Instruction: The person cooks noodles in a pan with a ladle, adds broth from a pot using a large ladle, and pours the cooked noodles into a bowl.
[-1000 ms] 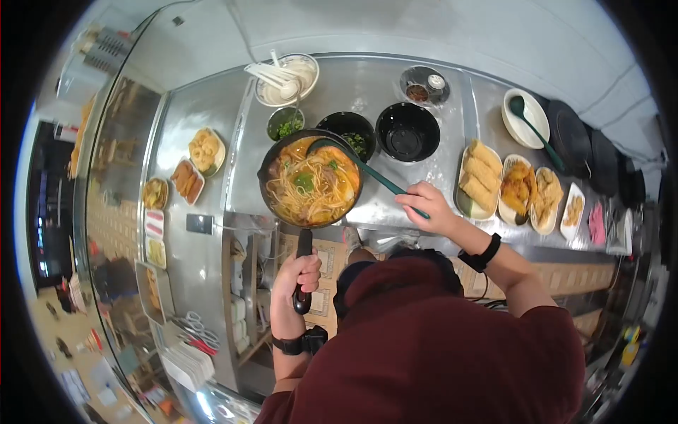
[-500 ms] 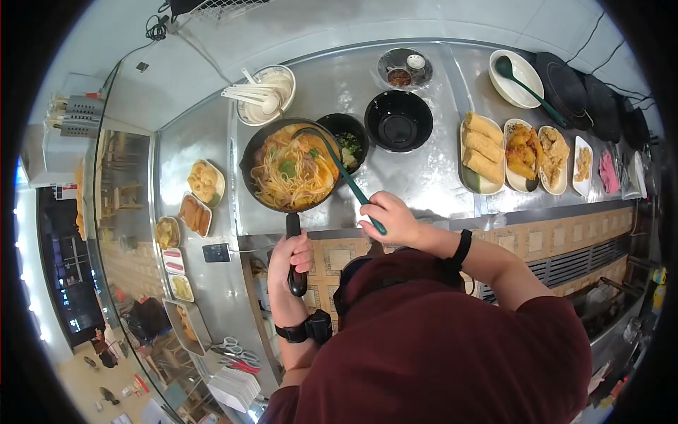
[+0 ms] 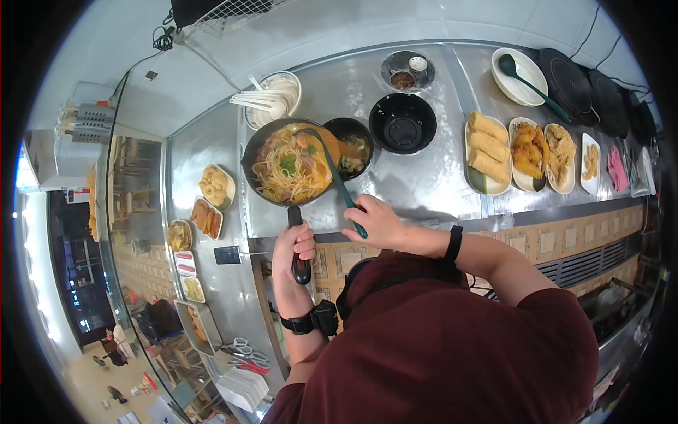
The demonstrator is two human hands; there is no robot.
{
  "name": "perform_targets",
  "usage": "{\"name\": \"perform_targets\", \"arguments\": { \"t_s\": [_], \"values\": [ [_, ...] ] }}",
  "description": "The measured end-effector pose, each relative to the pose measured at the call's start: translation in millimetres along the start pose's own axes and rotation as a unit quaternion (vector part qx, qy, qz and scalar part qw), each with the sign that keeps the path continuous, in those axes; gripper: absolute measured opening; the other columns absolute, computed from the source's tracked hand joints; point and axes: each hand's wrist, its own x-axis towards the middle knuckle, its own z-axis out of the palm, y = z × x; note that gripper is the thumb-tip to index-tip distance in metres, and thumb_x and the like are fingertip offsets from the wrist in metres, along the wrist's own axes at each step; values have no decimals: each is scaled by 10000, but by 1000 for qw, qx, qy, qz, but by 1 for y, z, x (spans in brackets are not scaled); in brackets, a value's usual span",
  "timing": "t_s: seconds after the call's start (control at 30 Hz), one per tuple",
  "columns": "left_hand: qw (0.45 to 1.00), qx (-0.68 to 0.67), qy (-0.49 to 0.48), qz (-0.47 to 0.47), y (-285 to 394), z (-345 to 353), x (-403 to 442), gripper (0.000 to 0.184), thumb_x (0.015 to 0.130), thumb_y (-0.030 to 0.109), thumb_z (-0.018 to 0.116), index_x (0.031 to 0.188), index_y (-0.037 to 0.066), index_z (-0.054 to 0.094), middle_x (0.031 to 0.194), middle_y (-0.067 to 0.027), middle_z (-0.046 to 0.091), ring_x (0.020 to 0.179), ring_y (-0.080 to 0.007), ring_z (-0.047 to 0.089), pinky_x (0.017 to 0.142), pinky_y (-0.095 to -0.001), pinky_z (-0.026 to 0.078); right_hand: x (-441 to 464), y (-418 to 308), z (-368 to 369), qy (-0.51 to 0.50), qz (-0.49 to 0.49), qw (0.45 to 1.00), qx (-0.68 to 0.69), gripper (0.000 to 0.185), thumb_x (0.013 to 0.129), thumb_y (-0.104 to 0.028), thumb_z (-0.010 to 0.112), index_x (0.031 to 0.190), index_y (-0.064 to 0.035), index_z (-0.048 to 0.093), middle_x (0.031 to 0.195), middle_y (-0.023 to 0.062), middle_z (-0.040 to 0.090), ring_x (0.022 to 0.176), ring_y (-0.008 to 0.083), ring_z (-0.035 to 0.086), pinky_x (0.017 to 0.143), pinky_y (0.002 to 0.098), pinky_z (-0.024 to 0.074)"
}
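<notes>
My left hand (image 3: 294, 244) is wrapped round the black handle of a frying pan (image 3: 246, 159), which is tilted to the right. Noodles in orange broth (image 3: 286, 173) with some greens fill the pan. Fingers of my right hand (image 3: 379, 222) close on the handle of a dark green ladle (image 3: 340, 185), whose head rests among the noodles, partly hidden. Orange broth runs over the pan's right edge into a black bowl (image 3: 368, 157) holding chopped greens. Right of it stands another black bowl (image 3: 402, 124) with nothing in it.
A bowl of white spoons (image 3: 272, 99) stands behind the pan. Plates of spring rolls (image 3: 487, 148) and fried food (image 3: 528, 152) line the right. A second green ladle (image 3: 537, 88) lies in a white bowl (image 3: 500, 78). A phone (image 3: 227, 255) and scissors (image 3: 244, 351) are at left.
The pan has tipped rightward and broth now flows into the bowl with greens, covering part of them. My right hand has shifted slightly down and left with the ladle.
</notes>
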Motion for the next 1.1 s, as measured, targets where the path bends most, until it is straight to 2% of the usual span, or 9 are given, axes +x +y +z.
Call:
{"name": "perform_targets", "arguments": {
  "t_s": [0.6, 0.7, 0.8, 0.9, 1.1],
  "values": [
    [997, 54, 39, 35, 2, 6, 10, 78, 809, 83, 484, 806, 81, 407, 585, 50, 351, 417, -24, 328, 353, -189, 277, 2, -3, 18, -49, -4, 999, 22, 313, 654, -239, 699, 847, -110, 489, 829, 135, 388, 728, 302, 463, 619, 368, 402],
    [995, 68, 56, 39, 2, 16, 8, 159, 839, 110, 491, 724, 107, 381, 557, 58, 345, 394, -12, 322, 324, -170, 288, 3, -2, 20, -50, -1, 998, 27, 309, 651, -232, 701, 833, -111, 482, 822, 133, 386, 725, 303, 462, 622, 371, 398],
    [995, 73, 62, 38, 2, 18, 8, 159, 836, 111, 494, 725, 110, 379, 559, 60, 346, 394, -11, 321, 325, -171, 286, 3, -1, 20, -46, -2, 998, 35, 313, 644, -228, 706, 822, -110, 477, 811, 129, 382, 717, 302, 459, 612, 370, 388],
    [994, 74, 61, 43, 2, 17, 10, 80, 803, 73, 476, 796, 84, 397, 580, 44, 355, 418, -26, 331, 352, -188, 279, 3, 0, 21, -40, -5, 998, 40, 321, 637, -227, 710, 816, -108, 473, 798, 128, 378, 706, 299, 455, 599, 369, 376],
    [993, 92, 65, 48, 2, 23, 12, 82, 798, 73, 479, 791, 84, 398, 581, 42, 355, 424, -29, 336, 352, -189, 281, 3, 2, 19, -41, -5, 998, 48, 321, 636, -229, 709, 812, -104, 472, 786, 129, 379, 691, 300, 453, 595, 372, 368]
  ]
}}
